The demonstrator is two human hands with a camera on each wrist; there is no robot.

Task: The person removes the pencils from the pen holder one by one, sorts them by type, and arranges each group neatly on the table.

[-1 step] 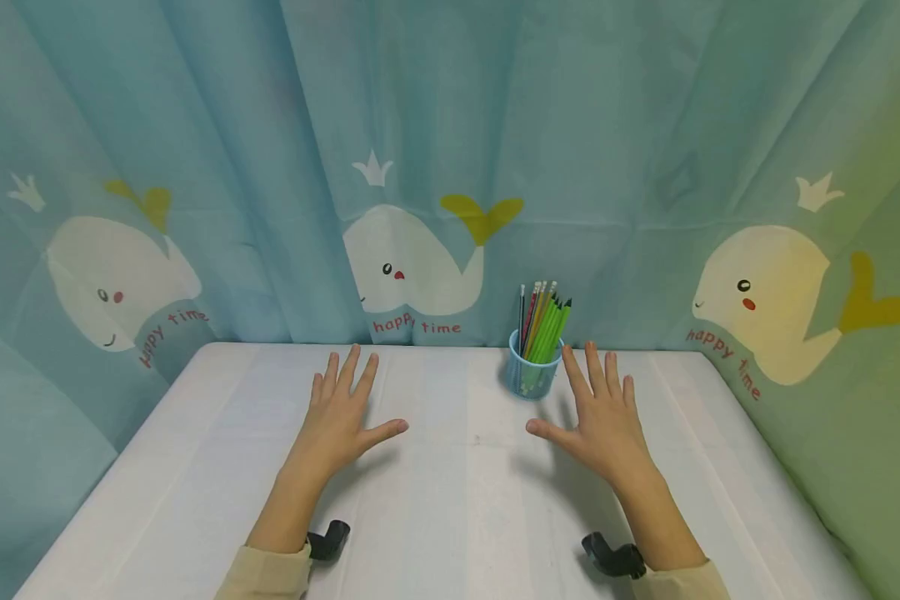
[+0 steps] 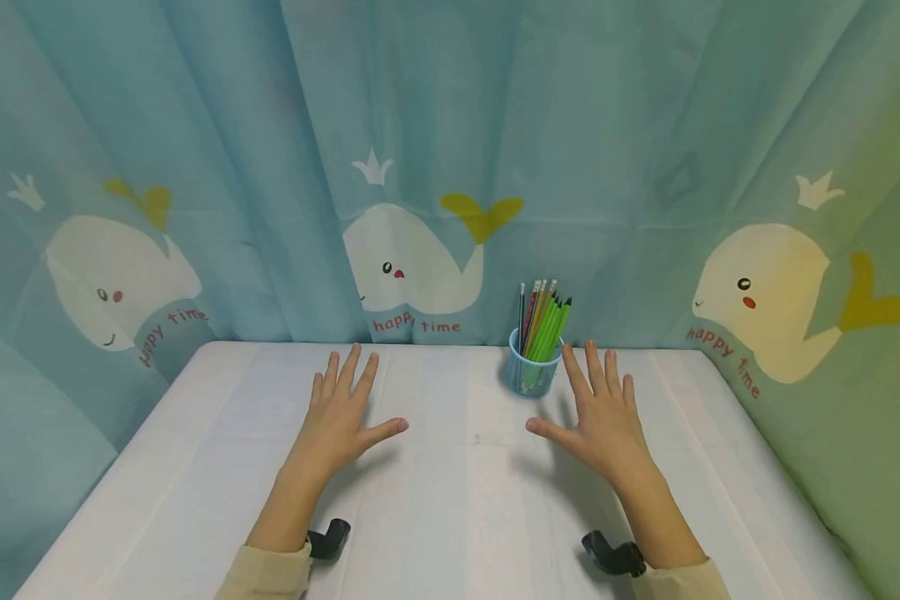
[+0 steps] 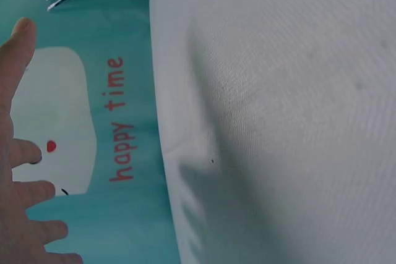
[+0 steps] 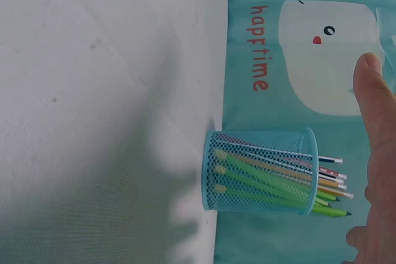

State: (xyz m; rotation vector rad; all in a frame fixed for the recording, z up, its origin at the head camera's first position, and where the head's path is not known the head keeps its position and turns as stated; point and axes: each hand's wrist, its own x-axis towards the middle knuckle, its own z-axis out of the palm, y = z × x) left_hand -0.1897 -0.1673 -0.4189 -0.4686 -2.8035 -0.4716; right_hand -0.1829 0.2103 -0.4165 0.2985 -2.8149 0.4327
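The left hand (image 2: pixel 339 419) lies flat on the white table (image 2: pixel 450 500), fingers spread wide, holding nothing. The right hand (image 2: pixel 600 421) is flat and wide too. Just beside its fingertips stands a blue cup (image 2: pixel 532 371) of pencils (image 2: pixel 543 321), by the whale curtain (image 2: pixel 412 267).

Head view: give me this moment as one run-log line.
left hand: open, fingers spread, holds nothing | right hand: open, beside blue mesh pencil cup | cup: upright, full of pencils | white table
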